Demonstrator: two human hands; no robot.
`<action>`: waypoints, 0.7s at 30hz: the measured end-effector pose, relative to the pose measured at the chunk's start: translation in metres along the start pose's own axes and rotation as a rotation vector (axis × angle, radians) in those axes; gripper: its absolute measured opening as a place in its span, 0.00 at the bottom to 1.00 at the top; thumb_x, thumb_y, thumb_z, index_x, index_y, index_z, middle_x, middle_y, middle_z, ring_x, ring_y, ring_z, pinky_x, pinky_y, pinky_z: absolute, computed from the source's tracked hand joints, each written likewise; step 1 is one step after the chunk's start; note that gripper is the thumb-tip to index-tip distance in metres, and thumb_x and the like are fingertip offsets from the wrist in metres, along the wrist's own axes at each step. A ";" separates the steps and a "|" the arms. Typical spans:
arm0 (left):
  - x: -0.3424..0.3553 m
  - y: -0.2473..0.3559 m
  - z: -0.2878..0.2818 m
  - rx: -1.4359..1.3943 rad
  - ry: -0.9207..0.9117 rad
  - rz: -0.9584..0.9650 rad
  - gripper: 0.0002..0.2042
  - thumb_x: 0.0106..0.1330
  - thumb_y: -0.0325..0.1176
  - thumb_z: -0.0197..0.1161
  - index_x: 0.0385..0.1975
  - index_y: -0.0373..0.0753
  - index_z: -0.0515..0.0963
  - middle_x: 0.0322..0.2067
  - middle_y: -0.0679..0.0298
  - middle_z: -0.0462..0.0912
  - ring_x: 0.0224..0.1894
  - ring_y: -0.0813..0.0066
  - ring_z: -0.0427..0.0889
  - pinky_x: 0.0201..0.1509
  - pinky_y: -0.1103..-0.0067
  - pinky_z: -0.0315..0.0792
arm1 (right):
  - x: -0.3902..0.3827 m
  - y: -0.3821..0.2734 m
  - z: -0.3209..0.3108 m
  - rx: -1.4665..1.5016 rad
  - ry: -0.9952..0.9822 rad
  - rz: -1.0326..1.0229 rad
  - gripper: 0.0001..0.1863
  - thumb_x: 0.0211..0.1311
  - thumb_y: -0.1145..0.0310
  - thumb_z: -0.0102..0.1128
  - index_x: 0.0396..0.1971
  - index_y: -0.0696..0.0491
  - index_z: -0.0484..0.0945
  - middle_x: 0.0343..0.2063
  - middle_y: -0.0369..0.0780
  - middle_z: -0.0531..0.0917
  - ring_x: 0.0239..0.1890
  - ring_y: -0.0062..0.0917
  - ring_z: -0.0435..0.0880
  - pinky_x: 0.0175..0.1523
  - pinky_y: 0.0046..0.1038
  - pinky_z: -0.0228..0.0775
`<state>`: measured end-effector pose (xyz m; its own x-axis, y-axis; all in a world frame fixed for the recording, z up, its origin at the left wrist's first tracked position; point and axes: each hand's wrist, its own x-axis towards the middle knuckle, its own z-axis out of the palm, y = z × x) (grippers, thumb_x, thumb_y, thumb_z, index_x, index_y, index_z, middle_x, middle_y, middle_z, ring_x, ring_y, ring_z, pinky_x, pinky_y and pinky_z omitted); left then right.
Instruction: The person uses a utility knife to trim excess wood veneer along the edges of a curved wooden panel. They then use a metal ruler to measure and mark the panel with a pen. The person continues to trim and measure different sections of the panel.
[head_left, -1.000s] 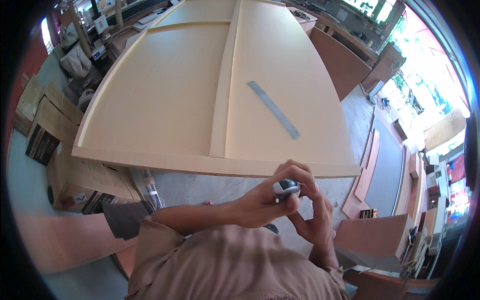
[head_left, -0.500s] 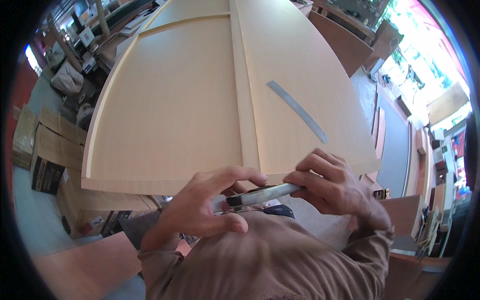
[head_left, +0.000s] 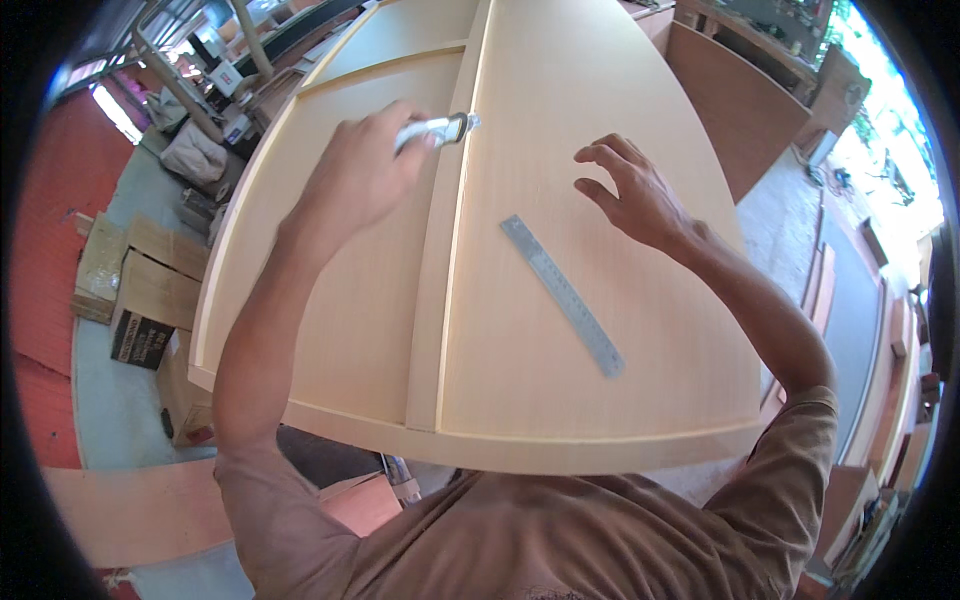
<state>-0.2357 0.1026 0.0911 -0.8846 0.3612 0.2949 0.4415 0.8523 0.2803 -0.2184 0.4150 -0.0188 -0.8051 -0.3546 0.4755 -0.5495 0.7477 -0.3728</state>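
Observation:
My left hand (head_left: 370,165) is closed round a slim whitish handheld tool (head_left: 428,132) with a dark band near its far end and a small pale tip. That tip is over the right edge of the long wooden batten (head_left: 441,260); whether it touches, I cannot tell. My right hand (head_left: 638,195) holds nothing, its fingers curved and apart above the right part of the pale wooden panel (head_left: 540,390). Below it, a steel ruler (head_left: 563,297) lies slantwise on the panel.
Cardboard boxes (head_left: 155,290) stand on the floor to the left, beside a red wall (head_left: 70,220). A brown board (head_left: 730,105) leans at the far right. Reddish planks (head_left: 818,290) lie along the right side. Another flat board (head_left: 140,510) is at the lower left.
Both hands have moved forward from near my body and apart over the panel. The right hand has let go of the slim tool; the left hand carries it to the batten.

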 end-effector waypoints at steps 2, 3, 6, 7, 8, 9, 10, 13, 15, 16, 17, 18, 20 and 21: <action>0.058 -0.009 0.028 0.072 0.003 -0.006 0.17 0.72 0.40 0.61 0.54 0.38 0.81 0.35 0.50 0.88 0.40 0.53 0.88 0.46 0.63 0.78 | 0.003 0.034 0.021 0.027 -0.011 0.093 0.17 0.70 0.65 0.65 0.53 0.56 0.78 0.54 0.46 0.77 0.60 0.42 0.77 0.63 0.41 0.72; 0.085 -0.013 0.042 0.113 -0.010 -0.030 0.17 0.71 0.40 0.61 0.53 0.38 0.82 0.36 0.48 0.88 0.41 0.51 0.88 0.47 0.61 0.78 | 0.002 0.045 0.031 0.057 -0.016 0.125 0.17 0.70 0.64 0.65 0.53 0.56 0.78 0.54 0.46 0.77 0.61 0.42 0.75 0.65 0.41 0.70; 0.153 -0.024 0.077 0.254 0.005 -0.040 0.18 0.71 0.41 0.59 0.55 0.39 0.82 0.43 0.45 0.88 0.48 0.47 0.87 0.55 0.59 0.77 | 0.000 0.065 0.048 0.054 0.003 0.115 0.16 0.70 0.64 0.63 0.52 0.56 0.78 0.55 0.45 0.76 0.63 0.42 0.73 0.67 0.43 0.67; 0.173 -0.027 0.087 0.281 -0.016 -0.078 0.18 0.71 0.41 0.59 0.55 0.40 0.83 0.45 0.45 0.88 0.50 0.46 0.86 0.57 0.59 0.77 | 0.000 0.067 0.051 0.038 0.027 0.078 0.16 0.70 0.64 0.62 0.52 0.56 0.78 0.55 0.45 0.75 0.63 0.42 0.72 0.67 0.43 0.67; 0.191 -0.030 0.095 0.306 -0.039 -0.112 0.18 0.71 0.41 0.59 0.56 0.40 0.83 0.46 0.45 0.87 0.52 0.46 0.86 0.59 0.59 0.76 | -0.001 0.067 0.052 0.035 -0.003 0.097 0.16 0.71 0.64 0.62 0.52 0.56 0.78 0.55 0.45 0.75 0.63 0.42 0.72 0.67 0.43 0.67; 0.208 -0.033 0.103 0.329 -0.049 -0.125 0.19 0.70 0.41 0.59 0.56 0.41 0.83 0.48 0.45 0.87 0.53 0.46 0.85 0.60 0.59 0.76 | -0.001 0.067 0.052 0.032 -0.019 0.101 0.16 0.71 0.63 0.61 0.52 0.56 0.78 0.55 0.45 0.75 0.63 0.41 0.71 0.67 0.43 0.66; 0.224 -0.036 0.110 0.352 -0.057 -0.138 0.19 0.70 0.41 0.59 0.56 0.42 0.83 0.49 0.46 0.87 0.54 0.46 0.85 0.62 0.59 0.76 | 0.000 0.067 0.052 0.030 -0.022 0.091 0.16 0.71 0.63 0.61 0.52 0.57 0.78 0.55 0.45 0.75 0.63 0.41 0.71 0.66 0.43 0.66; 0.260 -0.045 0.128 0.393 -0.073 -0.159 0.19 0.69 0.42 0.59 0.56 0.43 0.84 0.50 0.46 0.87 0.56 0.46 0.84 0.63 0.59 0.76 | 0.002 0.066 0.049 0.020 -0.036 0.108 0.16 0.72 0.62 0.60 0.52 0.57 0.78 0.54 0.45 0.75 0.62 0.40 0.72 0.65 0.43 0.67; 0.279 -0.051 0.136 0.426 -0.086 -0.151 0.19 0.69 0.42 0.59 0.56 0.44 0.84 0.51 0.46 0.86 0.57 0.46 0.84 0.64 0.59 0.76 | 0.003 0.065 0.049 0.036 -0.035 0.123 0.17 0.72 0.62 0.60 0.52 0.57 0.77 0.55 0.45 0.75 0.62 0.39 0.71 0.65 0.42 0.67; 0.286 -0.054 0.139 0.446 -0.094 -0.142 0.19 0.68 0.42 0.59 0.56 0.44 0.84 0.51 0.45 0.86 0.57 0.46 0.84 0.64 0.59 0.76 | 0.003 0.065 0.049 0.041 -0.050 0.134 0.17 0.72 0.62 0.60 0.52 0.58 0.77 0.55 0.44 0.75 0.63 0.39 0.71 0.66 0.42 0.67; 0.291 -0.057 0.143 0.468 -0.101 -0.144 0.19 0.68 0.42 0.59 0.55 0.44 0.85 0.51 0.45 0.86 0.57 0.46 0.84 0.64 0.59 0.76 | 0.003 0.065 0.050 0.042 -0.053 0.140 0.17 0.72 0.62 0.60 0.52 0.58 0.77 0.55 0.44 0.75 0.63 0.39 0.71 0.66 0.42 0.67; 0.295 -0.059 0.146 0.471 -0.095 -0.137 0.19 0.68 0.42 0.59 0.55 0.44 0.84 0.51 0.45 0.86 0.57 0.47 0.84 0.64 0.59 0.76 | 0.003 0.065 0.050 0.040 -0.062 0.147 0.17 0.72 0.62 0.60 0.52 0.58 0.77 0.55 0.44 0.75 0.63 0.38 0.71 0.66 0.42 0.67; 0.299 -0.063 0.151 0.471 -0.085 -0.149 0.20 0.67 0.41 0.59 0.56 0.44 0.84 0.52 0.44 0.86 0.58 0.47 0.83 0.64 0.59 0.75 | 0.003 0.064 0.051 0.024 -0.056 0.149 0.17 0.72 0.62 0.60 0.52 0.58 0.78 0.55 0.44 0.75 0.63 0.38 0.70 0.66 0.42 0.67; 0.300 -0.064 0.153 0.505 -0.087 -0.122 0.20 0.67 0.40 0.59 0.55 0.42 0.84 0.50 0.43 0.86 0.56 0.47 0.84 0.63 0.59 0.76 | 0.003 0.063 0.052 0.012 -0.043 0.142 0.17 0.72 0.62 0.60 0.52 0.58 0.78 0.55 0.44 0.75 0.64 0.38 0.70 0.66 0.42 0.67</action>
<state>-0.5525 0.2146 0.0216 -0.9436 0.2600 0.2048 0.2263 0.9584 -0.1739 -0.2669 0.4318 -0.0820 -0.8838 -0.2694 0.3825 -0.4314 0.7857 -0.4434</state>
